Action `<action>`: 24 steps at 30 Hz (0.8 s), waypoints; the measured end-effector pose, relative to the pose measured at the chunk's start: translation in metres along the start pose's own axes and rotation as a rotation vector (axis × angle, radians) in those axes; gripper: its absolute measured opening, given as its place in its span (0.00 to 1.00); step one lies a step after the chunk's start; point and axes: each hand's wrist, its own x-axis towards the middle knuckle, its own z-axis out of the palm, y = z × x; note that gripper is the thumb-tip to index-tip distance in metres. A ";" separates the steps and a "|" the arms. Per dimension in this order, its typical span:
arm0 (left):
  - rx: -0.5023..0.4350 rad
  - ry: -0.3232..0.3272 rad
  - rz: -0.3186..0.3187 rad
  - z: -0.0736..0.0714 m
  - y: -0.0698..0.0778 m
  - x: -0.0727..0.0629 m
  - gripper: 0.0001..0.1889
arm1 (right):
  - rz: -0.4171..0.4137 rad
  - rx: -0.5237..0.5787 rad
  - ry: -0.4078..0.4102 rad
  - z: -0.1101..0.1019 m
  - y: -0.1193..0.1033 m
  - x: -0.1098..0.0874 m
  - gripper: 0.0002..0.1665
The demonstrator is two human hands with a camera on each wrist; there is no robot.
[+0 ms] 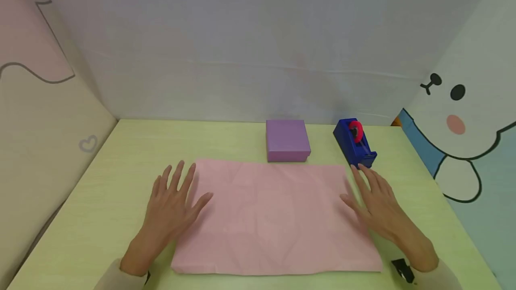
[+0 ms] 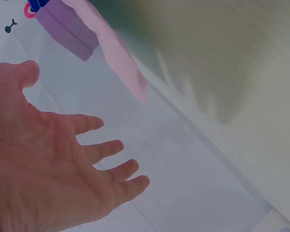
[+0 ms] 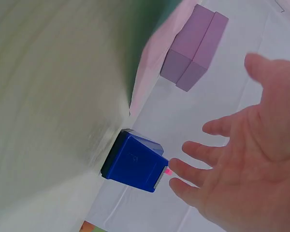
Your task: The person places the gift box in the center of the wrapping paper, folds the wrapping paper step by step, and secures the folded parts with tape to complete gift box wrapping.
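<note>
A pink sheet of paper (image 1: 274, 218), lightly creased, lies spread on the table. My left hand (image 1: 169, 209) hovers over its left edge with fingers spread; the left wrist view shows that palm (image 2: 53, 159) holding nothing. Over the sheet's right edge is my right hand (image 1: 375, 205), its fingers extended and its palm (image 3: 251, 154) bare in the right wrist view. Behind the sheet sits a closed purple box (image 1: 287, 140). A blue tape dispenser (image 1: 348, 147) with a pink-red roll (image 1: 356, 131) stands at the back right, just beyond the right fingertips.
The pale yellow-green table (image 1: 121, 164) meets a white cloth backdrop (image 1: 242, 57) at its far edge. Panels with printed cartoon figures stand on both sides, a left panel (image 1: 44, 147) and a right panel (image 1: 483, 169).
</note>
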 end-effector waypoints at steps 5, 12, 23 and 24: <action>-0.045 0.044 -0.002 0.003 0.001 0.007 0.41 | -0.037 0.026 0.041 -0.002 -0.001 0.006 0.42; -0.086 0.044 -0.025 0.004 0.003 0.018 0.38 | -0.077 0.051 0.079 -0.003 -0.003 0.011 0.38; -0.140 0.046 -0.063 0.002 0.008 0.029 0.32 | -0.050 0.043 0.069 -0.007 -0.006 0.021 0.35; -0.146 0.052 -0.063 0.001 0.008 0.029 0.32 | -0.050 0.037 0.071 -0.008 -0.006 0.022 0.35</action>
